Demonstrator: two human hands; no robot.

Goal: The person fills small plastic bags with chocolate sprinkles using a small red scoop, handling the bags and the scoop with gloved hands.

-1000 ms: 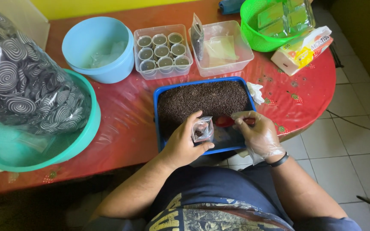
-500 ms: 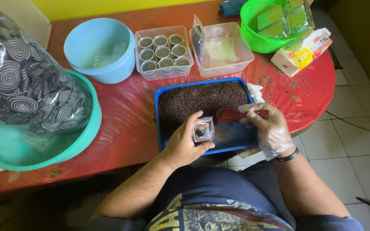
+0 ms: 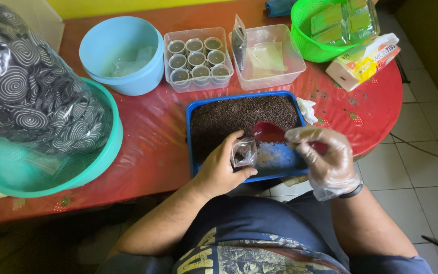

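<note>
The left hand point(image 3: 221, 170) pinches a small clear plastic bag point(image 3: 243, 152) between thumb and fingers, holding its mouth up and open over the near edge of the blue tray point(image 3: 191, 147). The right hand point(image 3: 325, 162), in a thin clear glove, has its grip closed around the handle of a red scoop point(image 3: 269, 133). The scoop's long axis runs roughly level from that grip toward the left, so the bowl lies to the left of the right grip and just up and to the right of the bag, near its mouth but not clearly touching it. The bag sits just left of the scoop bowl, between the 2 hands, nearer the left grip, which holds it. Beyond both grips the tray carries a bed of dark brown granules point(image 3: 239, 117), with a bare blue patch directly under the scoop and bag. Farther from the grips on the red surface point(image 3: 148, 152) stand a clear box of 9 small cups point(image 3: 196, 58), a second clear box point(image 3: 269, 58), a light blue tub point(image 3: 122, 53) and a green basket point(image 3: 325, 30). Well off to the left of the left grip a teal basin point(image 3: 36, 172) holds a large bag of black-and-white spiral pieces point(image 3: 26, 86).
</note>
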